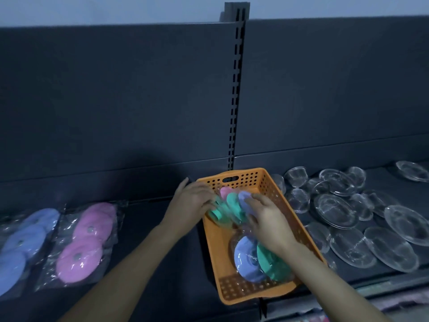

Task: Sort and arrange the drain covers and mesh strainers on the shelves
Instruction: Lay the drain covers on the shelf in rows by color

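Since only the head view was available, everything here comes from that one look down at the shelf (176, 263). An orange basket (274, 182) sat on it, roughly in the middle, working as the holding bin for unsorted stuff, which is probably why both hands were in there. The left hand (189, 201) and right hand (267, 219) were closed together around a bunch of bagged drain covers (232, 203), pink, green and blue ones stood on edge, held over the far end of the basket. Looked to me like the person was squaring the bundle up or picking colours apart, though I couldn't tell which.

Two more covers, a blue cover (246, 259) and a green cover (271, 263), lay flat at the near end of the basket, not yet dealt with.

On the left, the sorted piles made sense by colour: a blue pack (23, 242) at the far left and a pink pack (86, 240) just beside it, both in clear bags. On the right, the mesh strainers (348, 212) were spread loosely, overlapping, no real order yet.

Both forearms came in from the near edge, angled inward, wrists bent down, fingers curled on the bundle's sides.
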Motion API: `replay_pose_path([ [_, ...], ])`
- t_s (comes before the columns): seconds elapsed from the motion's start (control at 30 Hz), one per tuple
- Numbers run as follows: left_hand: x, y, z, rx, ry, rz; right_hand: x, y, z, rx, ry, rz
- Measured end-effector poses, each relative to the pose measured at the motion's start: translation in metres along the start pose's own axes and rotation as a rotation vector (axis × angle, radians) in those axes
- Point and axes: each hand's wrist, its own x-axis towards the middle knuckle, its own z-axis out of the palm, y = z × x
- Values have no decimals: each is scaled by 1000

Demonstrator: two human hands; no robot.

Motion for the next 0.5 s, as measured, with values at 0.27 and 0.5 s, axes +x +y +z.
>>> replay_pose_path([
  [0.27, -5, -2, -18, -117, 182, 95, 10, -13, 9, 146, -120, -12],
  [0.5, -8, -16, -41, -411, 361, -154, 14, -15, 21, 198, -239, 34],
])
